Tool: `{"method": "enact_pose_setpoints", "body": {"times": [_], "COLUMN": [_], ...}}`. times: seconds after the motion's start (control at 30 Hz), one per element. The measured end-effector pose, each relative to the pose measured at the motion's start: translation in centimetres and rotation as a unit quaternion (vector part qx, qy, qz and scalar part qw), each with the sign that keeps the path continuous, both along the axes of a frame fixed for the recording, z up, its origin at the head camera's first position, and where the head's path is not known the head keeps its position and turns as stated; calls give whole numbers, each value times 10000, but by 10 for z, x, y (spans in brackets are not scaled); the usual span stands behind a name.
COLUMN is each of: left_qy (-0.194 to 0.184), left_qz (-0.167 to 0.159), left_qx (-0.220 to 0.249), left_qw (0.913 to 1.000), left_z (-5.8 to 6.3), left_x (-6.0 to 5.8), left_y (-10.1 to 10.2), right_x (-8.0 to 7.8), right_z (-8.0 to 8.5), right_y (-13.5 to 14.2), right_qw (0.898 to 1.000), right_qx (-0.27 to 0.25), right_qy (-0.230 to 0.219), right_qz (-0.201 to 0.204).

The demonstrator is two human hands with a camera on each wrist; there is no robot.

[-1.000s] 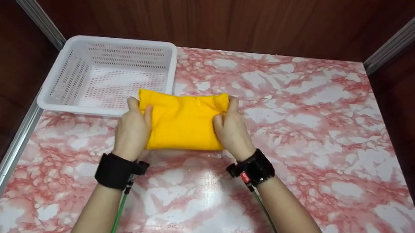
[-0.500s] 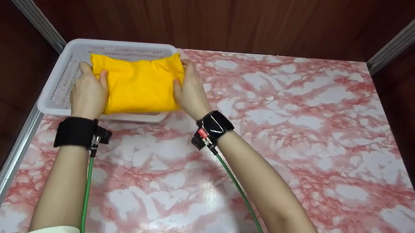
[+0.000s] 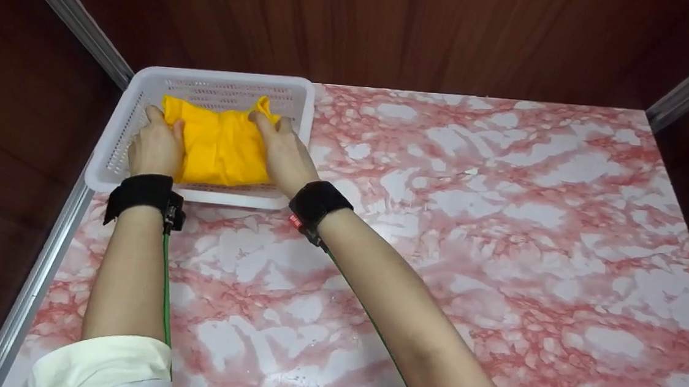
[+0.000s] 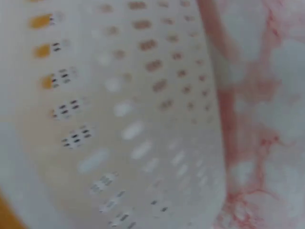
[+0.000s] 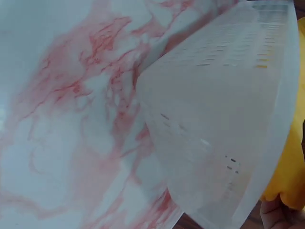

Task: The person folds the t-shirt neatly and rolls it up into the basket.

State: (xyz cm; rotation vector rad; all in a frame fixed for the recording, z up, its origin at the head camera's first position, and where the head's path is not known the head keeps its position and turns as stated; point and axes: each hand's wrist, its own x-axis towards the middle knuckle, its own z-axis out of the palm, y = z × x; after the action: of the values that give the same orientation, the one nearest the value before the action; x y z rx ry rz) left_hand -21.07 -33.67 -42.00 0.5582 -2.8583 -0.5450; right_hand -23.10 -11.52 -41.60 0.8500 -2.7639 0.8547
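A folded yellow cloth (image 3: pixel 225 147) lies within the white plastic basket (image 3: pixel 233 199), its upper right corner sticking up. At the cloth's left edge, my left hand (image 3: pixel 156 147) grips it, thumb on top and other fingers partly hidden. My right hand (image 3: pixel 286 155) holds the right edge, thumb over the upper part. In the right wrist view, fingertips (image 5: pixel 276 214) touch the yellow cloth (image 5: pixel 288 162) past the basket wall (image 5: pixel 214 105). The left wrist view is filled by the perforated basket wall (image 4: pixel 157 119); yellow shows through its slots.
The basket stands at the back left of a red-and-white marbled table (image 3: pixel 468 258). A dark wooden panel (image 3: pixel 394 31) rises behind it, and a metal rail (image 3: pixel 42 280) runs along the left side. Green cables (image 3: pixel 166 290) trail from the wrist bands.
Both hands have carried the yellow cloth left and away from the body, from in front of the basket to over it, then down inside. The right thumb has shifted up along the cloth.
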Motion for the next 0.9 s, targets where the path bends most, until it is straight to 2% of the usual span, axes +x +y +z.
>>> {"method": "enact_pose_setpoints", "body": {"times": [0.13,0.27,0.4,0.53,0.63,0.77,0.83,0.9], "left_qy": [-101,-411,-956,-1562,-1865,-2168,-2197,-2070], "left_qz": [46,-131,-409,-600,-657,-517,-398,-326], "left_qx": [-265,-522,-716,-723,-656,-577,-533,-488], "left_qw": [9996,9977,9920,9833,9781,9731,9733,9766], "left_z": [-14,-22,-21,-16,-13,-12,-13,-15], "left_x": [5,7,9,12,15,18,18,19], "left_y": [-2,1,7,10,10,6,3,0], "right_x": [9,18,24,26,26,24,24,26], "right_z": [-10,-21,-23,-22,-23,-23,-23,-23], "right_y": [-12,-20,-22,-21,-19,-12,-7,2], "right_qw": [9961,9846,9745,9660,9652,9717,9755,9782], "right_qx": [682,1544,2140,2513,2511,2097,1791,1494], "right_qy": [504,788,636,546,683,991,1107,1147], "right_qz": [228,245,238,249,269,440,633,878]}}
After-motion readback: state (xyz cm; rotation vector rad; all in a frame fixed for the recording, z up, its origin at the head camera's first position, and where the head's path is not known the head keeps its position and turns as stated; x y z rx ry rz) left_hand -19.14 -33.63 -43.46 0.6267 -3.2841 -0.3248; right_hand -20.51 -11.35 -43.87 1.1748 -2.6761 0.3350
